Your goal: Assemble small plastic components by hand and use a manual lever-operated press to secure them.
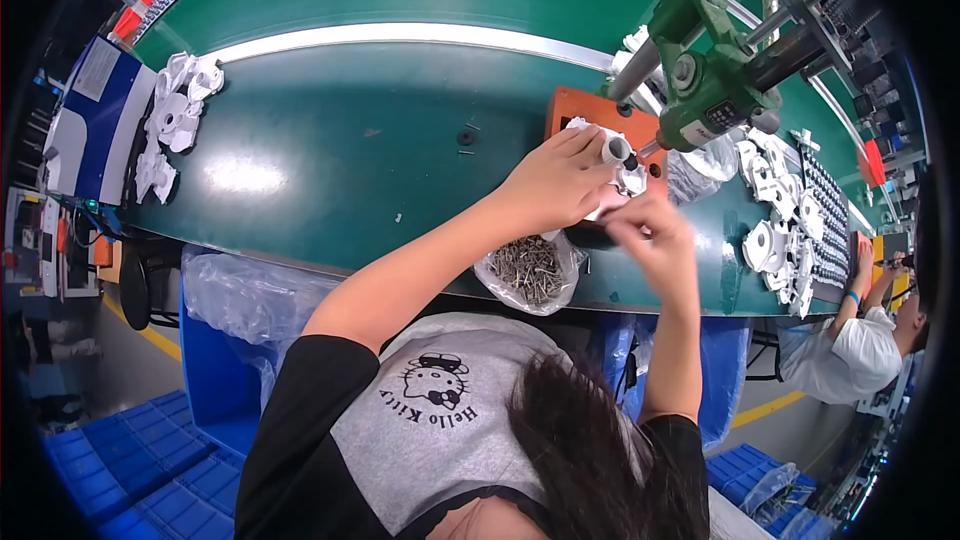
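Over the orange base (568, 112), left hand (555, 180) palm-down, grip clamped on white part (632, 181), right hand (657, 240) curled, blurred, grip unclear.

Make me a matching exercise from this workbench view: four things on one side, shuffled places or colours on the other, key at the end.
Things
1. Left hand
2. Press head
3. Small metal pieces
4. Base block

Places and colours
A. Orange, beneath the white part
B. In clear plastic by the near edge of the table
C. On the white part
D. Green, at the picture's upper right

Pairs: 1-C; 2-D; 3-B; 4-A
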Tool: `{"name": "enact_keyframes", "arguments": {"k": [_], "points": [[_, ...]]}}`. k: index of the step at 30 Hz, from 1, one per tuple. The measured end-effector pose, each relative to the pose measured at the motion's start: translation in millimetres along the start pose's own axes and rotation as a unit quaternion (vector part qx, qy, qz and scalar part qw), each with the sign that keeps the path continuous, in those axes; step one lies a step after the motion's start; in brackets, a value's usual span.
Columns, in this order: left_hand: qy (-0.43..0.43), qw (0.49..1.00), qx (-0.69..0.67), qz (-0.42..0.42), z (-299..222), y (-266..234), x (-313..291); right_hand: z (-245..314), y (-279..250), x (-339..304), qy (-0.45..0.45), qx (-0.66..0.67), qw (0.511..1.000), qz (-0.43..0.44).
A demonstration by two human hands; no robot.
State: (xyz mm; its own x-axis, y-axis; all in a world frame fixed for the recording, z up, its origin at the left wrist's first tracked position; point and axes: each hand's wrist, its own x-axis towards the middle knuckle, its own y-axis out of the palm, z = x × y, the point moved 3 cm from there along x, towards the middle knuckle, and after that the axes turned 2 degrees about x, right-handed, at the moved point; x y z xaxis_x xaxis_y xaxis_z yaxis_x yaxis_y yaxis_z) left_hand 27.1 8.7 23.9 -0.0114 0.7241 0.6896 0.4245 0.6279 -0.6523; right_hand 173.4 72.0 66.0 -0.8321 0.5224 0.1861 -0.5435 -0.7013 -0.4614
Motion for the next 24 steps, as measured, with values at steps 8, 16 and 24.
{"name": "enact_keyframes", "arguments": {"k": [8, 16, 24], "points": [[-0.009, 1.0, 0.004, 0.008, -2.4, -1.3, 1.6, -36.2, -26.8, 36.7, 0.094, -0.009, 0.987, -0.131], [-0.014, 1.0, 0.002, 0.011, -2.1, -0.2, 2.8, -36.0, -35.4, 43.9, 0.159, 0.04, 0.981, -0.101], [-0.025, 0.999, -0.003, 0.028, 0.3, 3.0, 2.0, -54.1, -39.4, 52.5, 0.172, 0.065, 0.982, -0.047]]}}
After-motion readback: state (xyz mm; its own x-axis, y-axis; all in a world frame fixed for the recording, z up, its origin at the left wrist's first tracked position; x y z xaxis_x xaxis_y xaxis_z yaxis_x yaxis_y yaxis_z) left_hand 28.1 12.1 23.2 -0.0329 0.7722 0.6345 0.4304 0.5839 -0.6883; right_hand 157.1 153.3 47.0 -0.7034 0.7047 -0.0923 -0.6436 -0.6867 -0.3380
